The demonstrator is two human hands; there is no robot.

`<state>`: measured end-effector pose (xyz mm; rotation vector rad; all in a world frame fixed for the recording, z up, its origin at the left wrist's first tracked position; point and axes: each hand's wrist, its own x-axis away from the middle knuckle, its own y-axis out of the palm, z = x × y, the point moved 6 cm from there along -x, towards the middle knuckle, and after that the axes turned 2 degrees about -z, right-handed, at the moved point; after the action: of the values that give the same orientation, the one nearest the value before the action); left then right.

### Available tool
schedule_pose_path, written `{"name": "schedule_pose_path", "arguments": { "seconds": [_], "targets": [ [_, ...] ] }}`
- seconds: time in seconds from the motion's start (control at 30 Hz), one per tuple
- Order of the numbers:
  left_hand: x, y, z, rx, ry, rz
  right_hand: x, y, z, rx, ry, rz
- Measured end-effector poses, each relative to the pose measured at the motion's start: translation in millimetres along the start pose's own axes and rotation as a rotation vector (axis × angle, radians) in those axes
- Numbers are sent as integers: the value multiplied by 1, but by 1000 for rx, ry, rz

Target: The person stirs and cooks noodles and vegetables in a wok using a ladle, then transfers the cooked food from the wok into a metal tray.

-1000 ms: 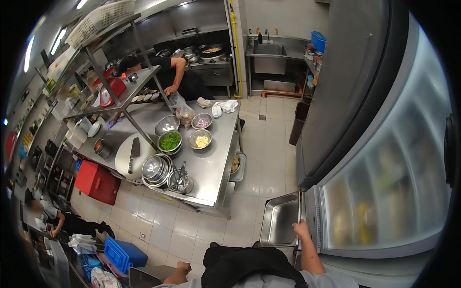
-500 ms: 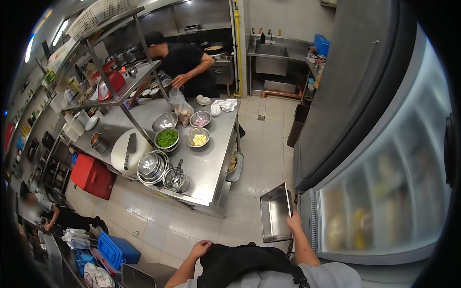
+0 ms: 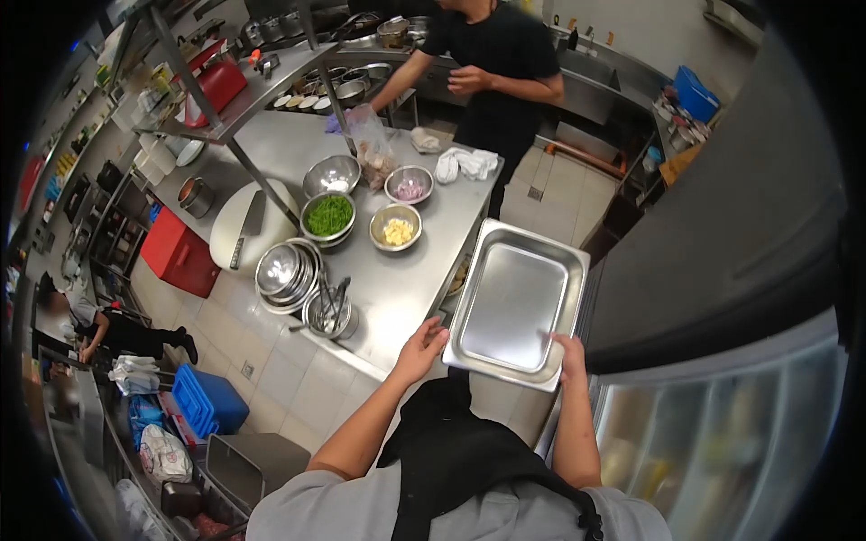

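In the head view, the big shiny tray (image 3: 516,302) is already up in the air by the side of the worktop (image 3: 392,293), and it has not been put down on anything. The right hand (image 3: 572,359) holds its right edge, and the left hand (image 3: 420,353) is loosely open by its near left corner, but I can't tell if it touches. The tray hides some right-hand fingers and part of what is behind it, the foggy door (image 3: 713,442) makes the things inside blurry, and the top cuts off the other person's (image 3: 501,54) head.
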<state>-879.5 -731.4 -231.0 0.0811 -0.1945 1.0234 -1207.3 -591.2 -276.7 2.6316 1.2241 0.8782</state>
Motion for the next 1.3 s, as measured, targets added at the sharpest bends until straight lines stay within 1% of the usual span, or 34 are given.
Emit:
{"name": "schedule_pose_path", "arguments": {
  "seconds": [0.07,0.1,0.13,0.17,0.2,0.23,0.27,0.3,0.33,0.37,0.4,0.47,0.53,0.6,0.67,0.7,0.73,0.77,0.8,0.9,0.93,1.0,1.03,1.07,1.13,1.17,1.2,1.27,1.3],
  "targets": [
    [-34,6,6,176,-156,-50,-24,10,-12,33,41,-55],
    [-51,13,4,220,-207,-177,-30,10,-18,112,49,-73],
    [-67,15,9,225,-202,-174,-33,19,-30,186,54,-93],
    [-83,24,15,88,-159,-247,-45,21,-39,190,49,-99],
    [-98,34,21,-50,-119,-319,-55,25,-46,232,26,-167],
    [-99,37,49,-102,-256,-257,-64,29,-51,272,5,-237],
    [-119,38,31,-153,-74,-117,-74,32,-57,272,2,-249],
    [-133,40,3,-131,-92,-84,-85,32,-64,262,17,-236],
    [-142,40,8,-111,-111,-49,-93,35,-70,249,34,-225],
    [-151,41,21,-115,-68,-39,-101,39,-81,220,43,-218],
    [-159,42,30,-119,-71,-10,-113,44,-90,218,48,-232],
    [-178,48,37,22,-76,31,-132,40,-99,135,168,-261],
    [-199,53,51,30,-92,75,-163,42,-115,132,168,-337],
    [-225,62,54,40,-103,109,-187,51,-142,164,131,-496],
    [-261,70,46,46,-106,204,-213,54,-176,215,126,-541],
    [-279,79,43,48,-108,209,-224,57,-195,323,65,-599],
    [-297,85,45,79,-91,259,-238,59,-214,431,-1,-656],
    [-315,92,45,110,-78,307,-253,58,-228,455,16,-670],
    [-337,100,47,112,-78,311,-274,54,-238,457,16,-673],
    [-395,119,60,170,-74,409,-344,43,-271,666,-84,-635],
    [-410,127,66,173,-75,419,-361,43,-283,670,-81,-645],
    [-443,137,78,30,-140,484,-405,51,-308,780,-24,-669],
    [-459,145,86,101,-55,530,-423,55,-322,828,-40,-670],
    [-465,150,95,121,-75,567,-441,57,-332,852,-16,-702],
    [-484,153,116,5,-87,533,-487,62,-348,851,22,-726],
    [-493,157,123,-6,-106,511,-510,68,-347,737,73,-743],
    [-499,165,139,39,10,535,-530,72,-347,760,94,-770],
    [-523,174,130,-13,78,543,-562,96,-358,670,86,-644],
    [-530,174,126,1,62,582,-580,101,-358,678,99,-647]
  ]
}}
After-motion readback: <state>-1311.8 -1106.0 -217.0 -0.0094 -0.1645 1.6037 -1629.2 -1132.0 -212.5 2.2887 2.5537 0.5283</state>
